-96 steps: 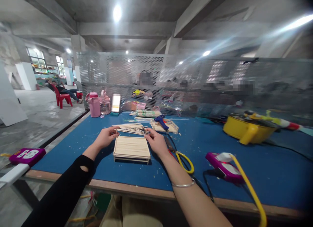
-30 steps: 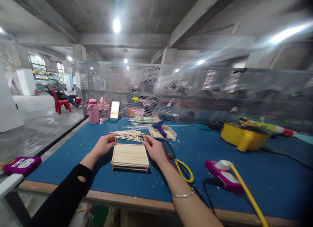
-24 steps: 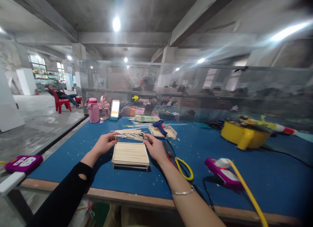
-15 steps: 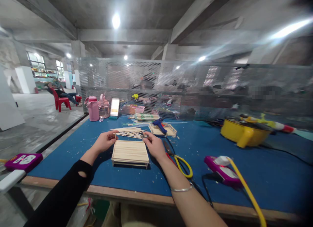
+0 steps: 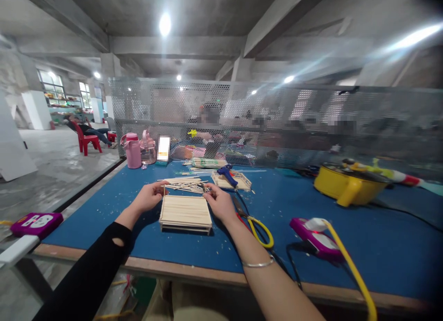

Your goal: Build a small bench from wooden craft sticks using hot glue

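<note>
A small frame of pale wooden sticks [image 5: 186,212] with a slatted top stands on the blue table, between my hands. My left hand [image 5: 149,197] pinches a short upright stick at its far left corner. At the far right corner my right hand [image 5: 218,202] has its fingers closed round another short upright stick. Loose wooden sticks [image 5: 185,184] lie just behind the frame. Behind my right hand, a blue glue gun [image 5: 227,174] rests on a second stick frame [image 5: 242,181].
Yellow-handled pliers [image 5: 261,233] lie right of my right forearm. Purple power strips [image 5: 316,240] sit on the right and at the far left. A yellow pot [image 5: 349,185], pink jug [image 5: 133,151] and phone [image 5: 164,149] stand farther back. People are beyond the mesh screen.
The view has shifted slightly, moving the table items a little in the picture. Both hands keep their places at the frame's far corners.
</note>
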Tool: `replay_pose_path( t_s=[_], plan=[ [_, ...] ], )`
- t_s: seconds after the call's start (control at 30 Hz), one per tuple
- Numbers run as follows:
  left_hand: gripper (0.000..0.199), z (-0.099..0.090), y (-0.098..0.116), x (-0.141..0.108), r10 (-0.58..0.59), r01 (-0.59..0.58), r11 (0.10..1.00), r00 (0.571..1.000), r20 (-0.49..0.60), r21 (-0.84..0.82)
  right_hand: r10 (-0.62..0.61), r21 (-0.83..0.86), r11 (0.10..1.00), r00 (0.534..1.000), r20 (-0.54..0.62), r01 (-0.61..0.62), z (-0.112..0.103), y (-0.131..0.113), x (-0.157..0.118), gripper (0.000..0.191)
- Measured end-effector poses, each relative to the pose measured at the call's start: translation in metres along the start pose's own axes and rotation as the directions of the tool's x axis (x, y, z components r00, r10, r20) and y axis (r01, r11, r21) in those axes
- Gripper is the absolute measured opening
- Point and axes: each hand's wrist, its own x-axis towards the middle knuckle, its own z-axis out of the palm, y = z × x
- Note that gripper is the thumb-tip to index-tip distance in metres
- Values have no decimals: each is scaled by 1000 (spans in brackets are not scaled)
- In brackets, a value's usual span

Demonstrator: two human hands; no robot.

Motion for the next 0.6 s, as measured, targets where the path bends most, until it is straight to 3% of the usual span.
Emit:
replay_pose_path(
  t_s=[0.6],
  plan=[
    [49,2,-7,2,1,0,997,1000,2,-79,-6,10,1000,1000,4,6,1,2,-1,30]
  ],
)
